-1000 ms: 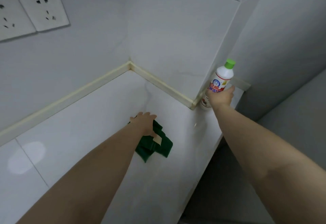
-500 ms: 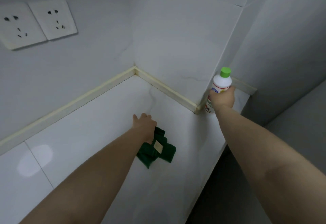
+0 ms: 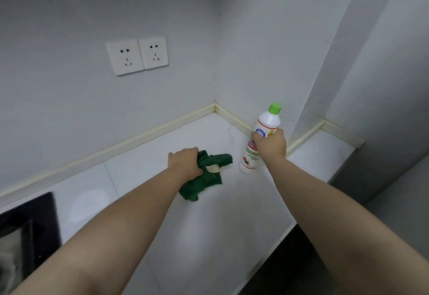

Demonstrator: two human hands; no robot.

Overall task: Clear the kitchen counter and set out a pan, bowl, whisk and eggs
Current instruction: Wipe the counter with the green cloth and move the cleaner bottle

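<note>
Pretty plain kitchen corner: pale grey walls [image 3: 69,97], with a pair of white sockets [image 3: 137,56] on the back one. Below the sockets runs a cream sealing strip [image 3: 139,141], then a glossy white worktop [image 3: 209,236] with a soft light patch [image 3: 89,205] on it. Down-left of the sockets sits a black hob [image 3: 27,225]; far right of them, a boxed-in column [image 3: 348,74].

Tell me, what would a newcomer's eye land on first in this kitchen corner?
Two bare arms reach over a white counter: the left hand grips a crumpled green cloth near its middle, and the right hand holds a white bottle with a green cap, tilted, close to the corner wall. Above, a pair of white sockets sits on the grey wall.
</note>
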